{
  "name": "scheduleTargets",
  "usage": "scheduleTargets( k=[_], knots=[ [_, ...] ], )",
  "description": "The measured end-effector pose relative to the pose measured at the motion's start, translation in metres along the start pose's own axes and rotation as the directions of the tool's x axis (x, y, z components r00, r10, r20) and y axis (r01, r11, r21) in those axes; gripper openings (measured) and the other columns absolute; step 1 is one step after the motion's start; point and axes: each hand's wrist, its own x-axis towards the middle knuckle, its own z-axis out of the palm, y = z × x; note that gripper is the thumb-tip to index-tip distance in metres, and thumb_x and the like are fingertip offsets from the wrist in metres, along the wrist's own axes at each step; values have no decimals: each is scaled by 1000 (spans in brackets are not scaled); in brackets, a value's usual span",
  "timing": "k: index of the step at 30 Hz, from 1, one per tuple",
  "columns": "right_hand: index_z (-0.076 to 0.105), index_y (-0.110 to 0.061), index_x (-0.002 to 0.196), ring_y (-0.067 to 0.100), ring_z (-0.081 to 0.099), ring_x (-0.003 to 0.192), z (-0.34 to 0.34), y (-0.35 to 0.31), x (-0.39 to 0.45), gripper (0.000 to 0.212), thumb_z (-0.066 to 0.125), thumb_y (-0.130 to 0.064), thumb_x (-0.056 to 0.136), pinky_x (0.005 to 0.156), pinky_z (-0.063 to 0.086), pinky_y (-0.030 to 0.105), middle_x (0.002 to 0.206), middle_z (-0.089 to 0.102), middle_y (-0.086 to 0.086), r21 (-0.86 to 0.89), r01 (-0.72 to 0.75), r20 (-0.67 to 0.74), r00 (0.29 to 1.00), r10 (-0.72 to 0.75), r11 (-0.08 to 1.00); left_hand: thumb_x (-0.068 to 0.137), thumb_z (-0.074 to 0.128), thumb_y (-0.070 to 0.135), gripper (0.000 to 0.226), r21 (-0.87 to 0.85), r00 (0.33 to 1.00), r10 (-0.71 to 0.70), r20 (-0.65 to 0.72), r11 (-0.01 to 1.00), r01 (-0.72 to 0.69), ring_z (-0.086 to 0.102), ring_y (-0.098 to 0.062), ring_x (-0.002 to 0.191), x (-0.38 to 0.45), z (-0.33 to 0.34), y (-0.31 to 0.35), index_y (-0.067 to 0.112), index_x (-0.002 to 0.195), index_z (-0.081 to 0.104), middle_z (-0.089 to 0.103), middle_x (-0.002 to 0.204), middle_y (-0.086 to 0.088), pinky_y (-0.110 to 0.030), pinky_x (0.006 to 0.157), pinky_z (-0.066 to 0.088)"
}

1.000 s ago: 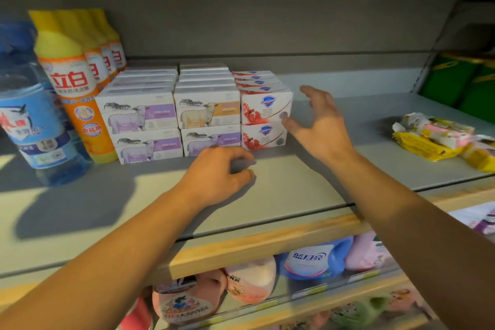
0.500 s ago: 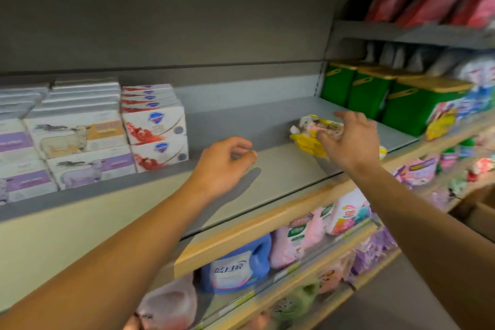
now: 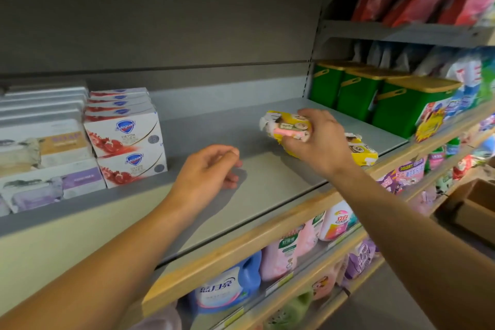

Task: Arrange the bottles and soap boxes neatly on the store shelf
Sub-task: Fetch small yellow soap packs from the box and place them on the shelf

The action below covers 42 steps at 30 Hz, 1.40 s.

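Grey metal store shelf (image 3: 267, 182), wooden front lip. Stacked white soap boxes with red pomegranate print (image 3: 128, 142) at far left. Right hand (image 3: 316, 142) nearer the work: fingers clamped over a yellow-and-pink crinkly soap packet (image 3: 288, 126), long axis lying left-right, another yellow packet (image 3: 361, 153) just behind. Boxes lie well leftward. Left hand (image 3: 209, 169) between, loosely curled, holding nothing.
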Motion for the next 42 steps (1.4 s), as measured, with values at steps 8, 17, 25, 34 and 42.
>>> scheduleTargets(
  k=[8, 17, 25, 34, 42],
  knots=[
    [49, -19, 136, 15, 49, 115, 40, -69, -63, 76, 81, -35, 69, 94, 41, 24, 125, 50, 1, 223, 219, 63, 969, -238, 950, 91, 58, 35, 34, -518, 962, -206, 181, 812, 271, 74, -22, 83, -2, -6, 4, 7, 107, 68, 75, 97, -15, -33, 67, 61],
    [67, -13, 118, 25, 57, 110, -4, -2, -46, 41, 59, -40, 87, 90, 39, 26, 116, 66, 9, 40, 29, -129, 991, -24, 999, 97, 57, 18, 14, -202, 999, -51, 12, 978, 53, 74, -19, 85, 5, -7, -6, 14, 105, 68, 77, 94, -6, -33, 66, 61],
    [43, -10, 142, 40, 34, 135, -27, 87, -12, 68, 40, -57, 93, 108, 31, 49, 145, 44, 17, -271, -496, -47, 863, 503, 825, 94, 62, 17, 11, -87, 999, 5, 48, 996, -1, 72, -28, 94, 5, -2, -12, 17, 97, 73, 76, 98, -10, -46, 86, 58],
    [50, -9, 129, 37, 35, 132, -20, 88, 6, 65, 51, -58, 88, 106, 34, 50, 132, 55, 16, -170, -699, -10, 706, 708, 695, 93, 64, 20, 12, -50, 999, 4, 51, 999, -1, 72, -29, 97, 8, -4, -15, 19, 101, 73, 76, 100, -9, -55, 95, 52],
    [46, -18, 122, 38, 59, 101, -20, 75, 1, 47, 71, -21, 82, 74, 43, 34, 111, 64, 15, -19, -459, -148, 880, 452, 888, 93, 63, 19, 12, -51, 998, 6, 55, 999, -3, 73, -26, 94, 11, -5, -18, 18, 101, 72, 76, 99, -7, -54, 94, 53]
  ],
)
